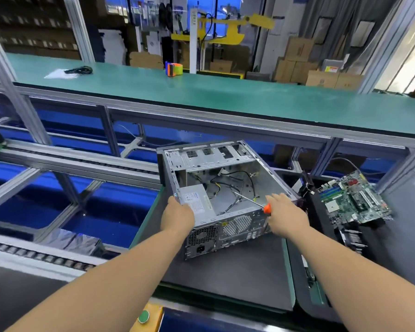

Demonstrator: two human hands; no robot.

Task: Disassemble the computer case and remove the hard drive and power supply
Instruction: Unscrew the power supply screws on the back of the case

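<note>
The left hand (177, 218) grips the near left corner of the open case (225, 200), fingers curled over the power supply (197, 198), whose white label is too blurred to read. The case lies on its side on the dark counter (237, 279). The right hand (286, 218) holds an orange-handled screwdriver (254, 200) at the case's right rim, and a motherboard (355, 197) lies farther right.

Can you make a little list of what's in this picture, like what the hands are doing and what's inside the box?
box: open computer case on a dark mat
inside: power supply in the near left corner, loose cables
left hand: grips the case's near left corner, by the power supply
right hand: holds an orange-handled screwdriver, tip pointing into the case
beside: circuit board to the right
</note>
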